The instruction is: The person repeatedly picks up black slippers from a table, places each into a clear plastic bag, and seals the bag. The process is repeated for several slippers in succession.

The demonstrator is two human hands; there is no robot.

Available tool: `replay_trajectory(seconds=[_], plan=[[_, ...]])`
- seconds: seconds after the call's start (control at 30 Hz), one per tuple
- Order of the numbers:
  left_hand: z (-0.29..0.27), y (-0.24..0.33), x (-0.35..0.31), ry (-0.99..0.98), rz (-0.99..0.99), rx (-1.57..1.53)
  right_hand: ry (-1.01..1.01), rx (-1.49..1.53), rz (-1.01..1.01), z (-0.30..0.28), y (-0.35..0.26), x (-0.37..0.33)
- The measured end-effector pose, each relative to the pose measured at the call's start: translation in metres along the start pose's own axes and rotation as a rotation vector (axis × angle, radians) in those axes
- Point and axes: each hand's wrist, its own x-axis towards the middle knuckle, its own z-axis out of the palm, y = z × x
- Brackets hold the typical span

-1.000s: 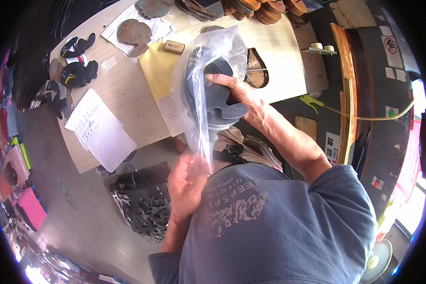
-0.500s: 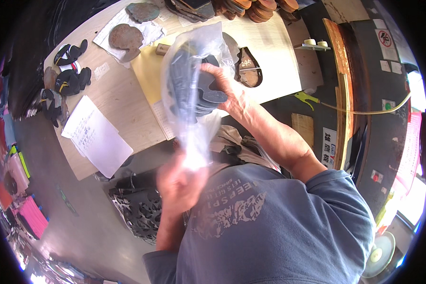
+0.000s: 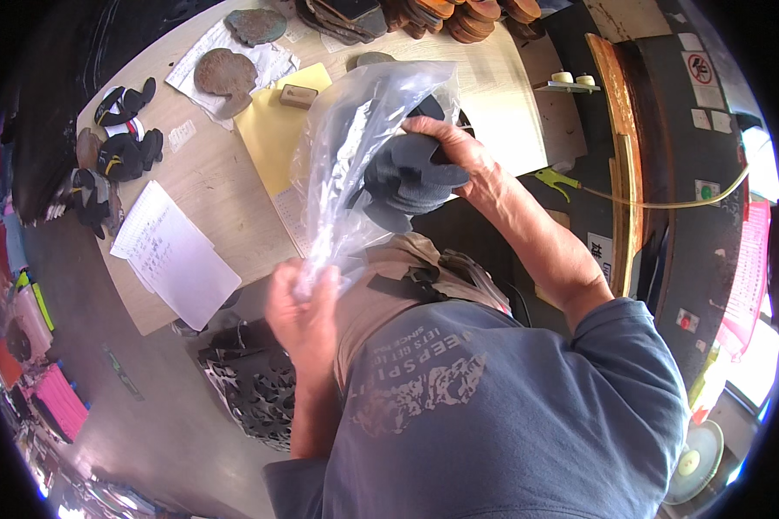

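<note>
My right hand (image 3: 459,151) grips a stack of dark grey cut-out pieces (image 3: 411,177) with curved, notched edges, held above the near side of the table. A clear plastic bag (image 3: 329,143) hangs along the left of the stack and partly covers it. How much of the stack lies inside the bag, I cannot tell. Lower left, my left hand (image 3: 305,311) is closed on the gathered end of the bag; its fingers are slightly blurred.
On the wooden table (image 3: 203,186) lie a yellow sheet (image 3: 268,134), handwritten papers (image 3: 177,255), a small wooden block (image 3: 299,96) and rusty metal shapes (image 3: 225,73). Dark pieces sit at the left edge. A green air gun (image 3: 556,182) hangs right. Black scraps (image 3: 251,389) fill a container below.
My right hand has moved right with the stack, turning it. My left hand has shifted left with the bag's end, and the bag is now spread wider and slanted.
</note>
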Motion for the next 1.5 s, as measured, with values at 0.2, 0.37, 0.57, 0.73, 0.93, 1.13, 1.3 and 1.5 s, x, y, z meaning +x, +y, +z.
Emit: replay_trajectory(seconds=[0.2, 0.37, 0.57, 0.73, 0.93, 1.13, 1.3, 1.5], plan=[[0.021, 0.004, -0.011, -0.403, -0.368, -0.092, -0.334, 0.532, 0.019, 0.023, 0.017, 0.019], [0.016, 0.034, -0.019, -0.584, 0.067, -0.174, -0.067, 0.496, -0.113, 0.034, 0.051, 0.040], [-0.002, 0.047, 0.010, -0.210, 0.368, -0.528, 0.040, -0.112, -0.348, -0.003, 0.048, 0.050], [0.000, 0.043, 0.009, -0.326, 0.349, -0.573, 0.057, -0.107, -0.221, -0.001, 0.042, 0.043], [0.010, 0.039, 0.015, -0.243, 0.372, -0.659, 0.396, -1.100, -0.480, 0.016, 0.048, 0.030], [-0.002, 0.036, 0.011, -0.258, 0.287, -0.530, 0.370, -0.955, -0.401, -0.019, 0.072, 0.076], [-0.024, 0.019, 0.010, -0.294, 0.289, -0.423, 0.215, -1.106, -0.676, -0.050, 0.080, 0.081], [-0.053, 0.004, 0.008, -0.158, 0.188, -0.420, 0.155, -1.512, -0.493, -0.030, 0.042, 0.014]])
